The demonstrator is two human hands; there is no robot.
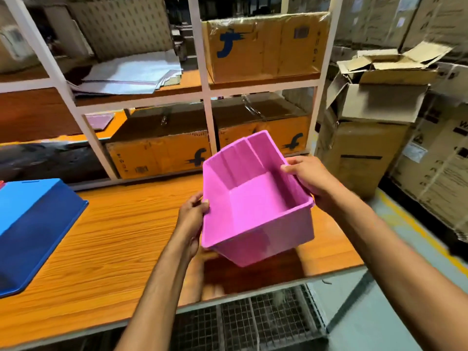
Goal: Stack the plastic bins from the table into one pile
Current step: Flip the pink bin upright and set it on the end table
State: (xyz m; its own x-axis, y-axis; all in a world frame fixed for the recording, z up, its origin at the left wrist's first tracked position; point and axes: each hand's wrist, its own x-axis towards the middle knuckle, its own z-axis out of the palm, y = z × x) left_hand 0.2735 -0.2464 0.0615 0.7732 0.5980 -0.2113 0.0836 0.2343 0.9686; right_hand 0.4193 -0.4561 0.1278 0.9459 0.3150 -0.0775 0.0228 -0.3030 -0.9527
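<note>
A pink plastic bin hangs in the air above the right end of the wooden table, open side up and tilted toward me. My left hand grips its left rim, thumb over the edge. My right hand grips the right rim the same way. A blue plastic bin sits on the table at the far left, partly cut off by the frame edge. A sliver of something red shows behind it.
A white-framed shelf unit stands behind the table with orange cardboard boxes and stacked sheets. Brown cartons are piled on the floor at the right. A wire mesh rack sits under the table's front edge.
</note>
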